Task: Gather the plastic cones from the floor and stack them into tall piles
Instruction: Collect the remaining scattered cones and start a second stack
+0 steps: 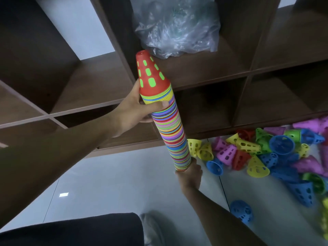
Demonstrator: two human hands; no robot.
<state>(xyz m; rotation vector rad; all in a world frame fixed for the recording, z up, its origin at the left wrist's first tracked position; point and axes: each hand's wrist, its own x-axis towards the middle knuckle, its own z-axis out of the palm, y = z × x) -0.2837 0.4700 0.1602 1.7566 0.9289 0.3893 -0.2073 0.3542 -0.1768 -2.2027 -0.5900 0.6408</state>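
I see a tall cone stack (170, 125) held up in the air, tipped a bit, w/ a red cone (150, 73) on top. My left hand (136, 107) grips it near the top, fingers curled round, so it won't bend or flop. My right hand (190, 172) holds the bottom end; can't tell how those fingers lie. Two hands b/c it's so long, I think. Loose cones (276, 153) lie on the floor (106, 174) by the wooden shelf (213, 68), not stacked yet.
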